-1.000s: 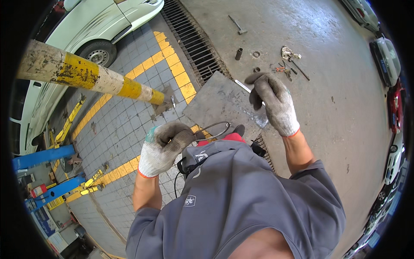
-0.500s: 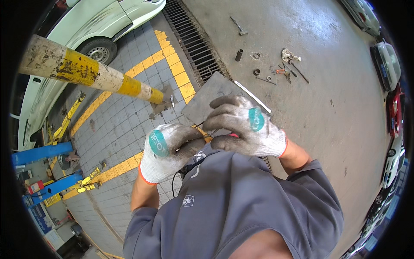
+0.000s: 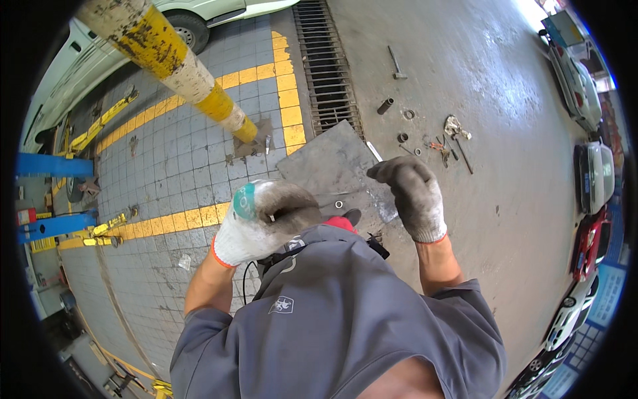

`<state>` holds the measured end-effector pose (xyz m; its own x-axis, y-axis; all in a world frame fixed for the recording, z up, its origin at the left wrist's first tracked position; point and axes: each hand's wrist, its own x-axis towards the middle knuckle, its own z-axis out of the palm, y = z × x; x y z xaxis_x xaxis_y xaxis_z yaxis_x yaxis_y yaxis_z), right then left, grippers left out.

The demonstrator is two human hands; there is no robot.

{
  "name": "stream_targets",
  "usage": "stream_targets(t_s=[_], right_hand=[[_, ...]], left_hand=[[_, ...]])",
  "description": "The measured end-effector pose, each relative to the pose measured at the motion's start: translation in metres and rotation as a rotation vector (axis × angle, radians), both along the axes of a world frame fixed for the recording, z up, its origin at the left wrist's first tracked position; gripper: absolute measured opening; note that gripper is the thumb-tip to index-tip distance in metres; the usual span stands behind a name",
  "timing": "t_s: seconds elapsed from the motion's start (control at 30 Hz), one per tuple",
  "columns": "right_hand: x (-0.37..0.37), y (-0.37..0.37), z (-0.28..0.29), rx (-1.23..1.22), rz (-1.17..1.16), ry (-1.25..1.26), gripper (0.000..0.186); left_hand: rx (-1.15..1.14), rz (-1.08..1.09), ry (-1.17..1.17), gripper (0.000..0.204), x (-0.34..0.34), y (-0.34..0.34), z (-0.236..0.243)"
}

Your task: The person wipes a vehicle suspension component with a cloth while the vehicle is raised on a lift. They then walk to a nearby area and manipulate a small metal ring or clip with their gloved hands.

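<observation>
My left hand [image 3: 269, 219] is in a white knit glove with a dirty grey coating. Its fingers curl against the thumb in front of my chest; a small pale spot shows between them, too small to name. My right hand [image 3: 415, 196], gloved alike, is raised further right, fingers bent together and tips pointing left. Anything held there is hidden. Beneath and between the hands a dark flat sheet [image 3: 325, 159] lies on the floor. A small metal ring [image 3: 339, 205] is seen between the hands, beside a red patch [image 3: 340, 223]. Near the right fingertips is a white strip [image 3: 374, 151].
A hammer [image 3: 397, 63], a dark socket [image 3: 385, 106], metal rings [image 3: 409, 114], pliers [image 3: 436, 145], a rag [image 3: 456, 126] and a rod [image 3: 464, 156] lie on the floor. A drain grate [image 3: 325, 66] and a yellow-white post [image 3: 199, 80] stand ahead; cars [image 3: 593, 176] line the right.
My hands were close together in front of my chest. The right one has swung away to the right and turned over, while the left stays curled. The view has shifted too.
</observation>
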<state>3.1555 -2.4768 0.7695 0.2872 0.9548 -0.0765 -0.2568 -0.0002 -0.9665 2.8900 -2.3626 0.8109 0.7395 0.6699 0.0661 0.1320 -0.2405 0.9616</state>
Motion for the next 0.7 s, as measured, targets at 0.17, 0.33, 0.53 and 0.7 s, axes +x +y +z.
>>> stream_targets(t_s=[0.17, 0.33, 0.53, 0.7], right_hand=[[-0.023, 0.016, -0.009, 0.042, -0.086, -0.011, 0.046], [-0.068, 0.052, -0.008, 0.151, 0.233, -0.407, 0.079], [-0.122, 0.062, 0.004, -0.133, 0.319, -0.264, 0.027], [-0.145, 0.076, 0.009, -0.037, 0.317, -0.593, 0.023]], left_hand=[[-0.367, 0.147, -0.064, 0.016, -0.037, 0.005, -0.018], [-0.699, 0.214, -0.157, 0.021, -0.068, 0.008, -0.036], [-0.637, 0.159, -0.11, 0.039, -0.104, 0.022, -0.061], [-0.341, 0.163, 0.095, 0.056, -0.119, 0.041, -0.038]])
